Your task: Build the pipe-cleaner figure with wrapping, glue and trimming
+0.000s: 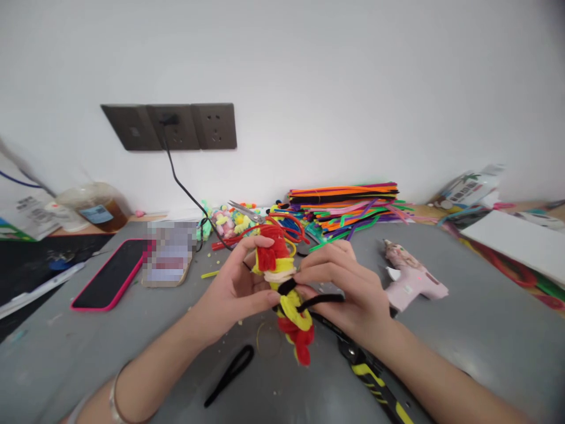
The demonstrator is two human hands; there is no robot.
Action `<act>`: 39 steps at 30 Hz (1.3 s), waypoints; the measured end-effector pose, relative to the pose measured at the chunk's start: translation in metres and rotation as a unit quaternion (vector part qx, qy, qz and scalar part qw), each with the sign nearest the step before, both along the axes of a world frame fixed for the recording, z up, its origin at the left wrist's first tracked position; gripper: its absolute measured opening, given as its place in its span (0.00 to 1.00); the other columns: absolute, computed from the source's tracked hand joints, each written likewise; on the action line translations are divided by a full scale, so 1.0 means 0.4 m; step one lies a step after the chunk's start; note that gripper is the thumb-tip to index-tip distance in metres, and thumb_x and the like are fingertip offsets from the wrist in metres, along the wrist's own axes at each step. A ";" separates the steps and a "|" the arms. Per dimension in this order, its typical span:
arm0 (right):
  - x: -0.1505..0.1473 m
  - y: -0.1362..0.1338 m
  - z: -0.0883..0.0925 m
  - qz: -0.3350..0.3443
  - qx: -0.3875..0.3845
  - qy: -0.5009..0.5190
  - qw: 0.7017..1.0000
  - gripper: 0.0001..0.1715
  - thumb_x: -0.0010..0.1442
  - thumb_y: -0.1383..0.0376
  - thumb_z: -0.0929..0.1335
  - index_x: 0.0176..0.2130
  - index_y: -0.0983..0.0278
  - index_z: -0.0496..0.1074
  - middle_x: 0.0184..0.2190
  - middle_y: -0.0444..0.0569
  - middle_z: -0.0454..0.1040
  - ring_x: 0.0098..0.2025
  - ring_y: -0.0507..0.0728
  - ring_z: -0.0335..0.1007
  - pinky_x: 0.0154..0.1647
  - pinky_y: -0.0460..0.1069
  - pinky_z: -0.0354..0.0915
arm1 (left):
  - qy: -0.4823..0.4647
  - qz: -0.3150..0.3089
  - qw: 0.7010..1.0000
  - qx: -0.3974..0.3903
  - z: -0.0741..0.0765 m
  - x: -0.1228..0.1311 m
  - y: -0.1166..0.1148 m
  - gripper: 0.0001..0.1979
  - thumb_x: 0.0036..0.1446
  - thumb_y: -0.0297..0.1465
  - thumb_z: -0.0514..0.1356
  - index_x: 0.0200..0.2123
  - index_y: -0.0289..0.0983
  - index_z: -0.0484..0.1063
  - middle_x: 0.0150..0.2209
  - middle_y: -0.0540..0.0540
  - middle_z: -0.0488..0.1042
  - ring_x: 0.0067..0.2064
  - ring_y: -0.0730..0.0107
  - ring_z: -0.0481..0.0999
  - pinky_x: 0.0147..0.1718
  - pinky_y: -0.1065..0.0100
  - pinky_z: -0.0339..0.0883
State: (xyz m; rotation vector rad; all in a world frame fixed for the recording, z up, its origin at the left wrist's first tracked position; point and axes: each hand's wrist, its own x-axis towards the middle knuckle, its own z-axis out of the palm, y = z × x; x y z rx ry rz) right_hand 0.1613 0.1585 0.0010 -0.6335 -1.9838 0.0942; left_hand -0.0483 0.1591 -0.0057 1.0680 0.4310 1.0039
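My left hand [233, 288] is closed around a small figure [282, 277] made of red, yellow and cream pipe cleaners, held upright above the grey table [463, 330]. My right hand [348, 288] pinches a black pipe cleaner [318, 300] that wraps across the figure's middle. Red loops stick out of the figure's top and a red and yellow tail hangs below my fingers.
A folded black pipe cleaner [229, 374] lies near the front edge. Yellow-handled pliers [375, 383] lie under my right wrist. A pink glue gun [412, 280], a pink-cased phone [112, 277], scissors [247, 211] and a stack of coloured pipe cleaners [348, 206] sit further back.
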 end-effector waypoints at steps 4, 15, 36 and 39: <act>-0.003 0.002 -0.003 -0.018 -0.015 0.007 1.000 0.08 0.62 0.73 0.72 0.38 0.59 0.74 0.31 0.44 0.81 0.32 0.55 0.79 0.39 0.53 0.63 | -0.001 0.014 1.000 0.003 -0.005 0.006 0.001 0.26 0.55 0.26 0.73 0.53 0.48 0.70 0.46 0.49 0.75 0.39 0.71 0.77 0.40 0.71 0.71; -0.006 0.004 -0.018 -0.028 -0.052 0.005 0.998 0.11 0.61 0.75 0.71 0.36 0.58 0.72 0.30 0.42 0.79 0.31 0.55 0.77 0.39 0.53 0.62 | 0.003 0.035 0.999 0.031 -0.014 0.008 0.002 0.25 0.56 0.24 0.72 0.53 0.47 0.70 0.46 0.49 0.72 0.42 0.73 0.75 0.42 0.73 0.70; -0.004 0.013 -0.026 -0.029 -0.056 -0.013 0.998 0.11 0.62 0.76 0.70 0.37 0.60 0.73 0.31 0.43 0.78 0.33 0.54 0.76 0.39 0.53 0.62 | 0.032 0.064 0.997 0.034 -0.021 0.011 0.003 0.25 0.55 0.26 0.72 0.52 0.46 0.67 0.47 0.49 0.70 0.42 0.70 0.73 0.43 0.68 0.69; -0.002 0.019 -0.029 -0.029 -0.075 -0.002 0.997 0.09 0.62 0.74 0.71 0.36 0.59 0.75 0.32 0.44 0.80 0.34 0.56 0.77 0.39 0.53 0.64 | 0.034 0.076 0.996 0.023 -0.014 0.013 0.002 0.25 0.54 0.26 0.72 0.51 0.46 0.68 0.48 0.49 0.70 0.41 0.71 0.73 0.43 0.69 0.70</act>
